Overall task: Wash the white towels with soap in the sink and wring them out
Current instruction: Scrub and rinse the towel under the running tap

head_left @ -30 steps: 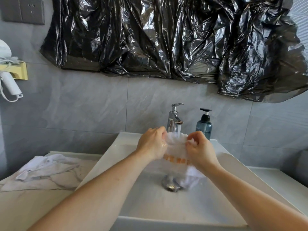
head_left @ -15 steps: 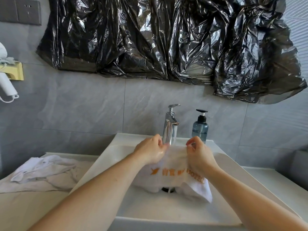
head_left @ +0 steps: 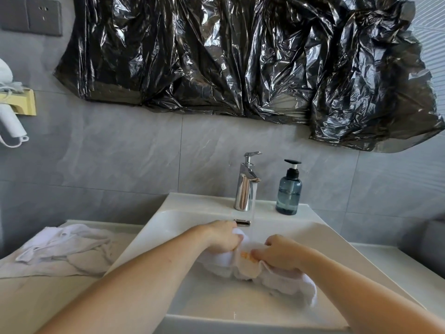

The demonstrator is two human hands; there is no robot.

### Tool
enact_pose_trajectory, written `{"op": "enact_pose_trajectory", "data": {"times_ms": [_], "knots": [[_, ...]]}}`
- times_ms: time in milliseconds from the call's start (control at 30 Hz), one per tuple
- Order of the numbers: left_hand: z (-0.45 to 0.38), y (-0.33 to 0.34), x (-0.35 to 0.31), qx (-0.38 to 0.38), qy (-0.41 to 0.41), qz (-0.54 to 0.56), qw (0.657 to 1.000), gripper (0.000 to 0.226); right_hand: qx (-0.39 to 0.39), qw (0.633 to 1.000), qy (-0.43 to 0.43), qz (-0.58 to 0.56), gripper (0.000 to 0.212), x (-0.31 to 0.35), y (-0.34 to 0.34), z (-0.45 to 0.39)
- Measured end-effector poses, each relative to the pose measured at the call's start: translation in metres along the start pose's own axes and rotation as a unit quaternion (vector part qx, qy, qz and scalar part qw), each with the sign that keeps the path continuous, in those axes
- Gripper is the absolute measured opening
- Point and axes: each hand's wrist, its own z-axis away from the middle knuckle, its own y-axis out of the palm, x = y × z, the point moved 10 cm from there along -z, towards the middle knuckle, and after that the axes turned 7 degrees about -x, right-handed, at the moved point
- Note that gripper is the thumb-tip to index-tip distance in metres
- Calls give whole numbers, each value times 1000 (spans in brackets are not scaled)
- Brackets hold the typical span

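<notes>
Left hand [head_left: 222,237] and right hand [head_left: 277,253] are gripping bunched wet white cloth towel [head_left: 284,278] in white ceramic sink [head_left: 168,227] under running chrome faucet [head_left: 245,184].

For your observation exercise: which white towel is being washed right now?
The towel with orange print, gripped by both hands in the sink; the other towels lie untouched on the counter.

We look from one head-worn wide-angle view, forward and down, close over the sink [head_left: 320,233], with the tiled wall [head_left: 134,162] straight ahead.
</notes>
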Motion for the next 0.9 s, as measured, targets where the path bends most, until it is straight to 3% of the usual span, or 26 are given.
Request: {"op": "enact_pose_trajectory", "data": {"times_ms": [67, 167, 233, 300, 467, 600, 667, 800, 900], "knots": [[-2, -17, -5, -84, -14, 109, 990, 38, -89, 989, -22, -117, 32, 11, -22, 5], [-2, -47, -1, -196, -55, 195, 959, 43, -247, 930, -100, -252, 21, 28, -69, 22], [1, -53, 1, -218, -61, 234, 946, 45, -249, 894, -191, -321, 22, 51, -78, 36], [4, -48, -2, -201, -43, 266, 942, 44, -229, 881, -245, -335, 26, 66, -73, 43], [7, -54, -29, -194, 9, 352, 916, 40, -275, 897, -161, -307, 28, 36, -76, 25], [9, -45, -25, -182, -11, 322, 929, 59, -242, 871, -275, -328, 34, 62, -76, 45], [9, -42, -17, -177, -17, 329, 928, 50, -215, 873, -285, -332, 32, 70, -71, 45], [14, -62, -38, -207, 45, 316, 925, 39, -233, 926, -159, -249, 28, 44, -63, 15], [17, -67, -47, -237, 68, 212, 946, 40, -228, 936, -101, -248, 26, 28, -59, 8]]}}
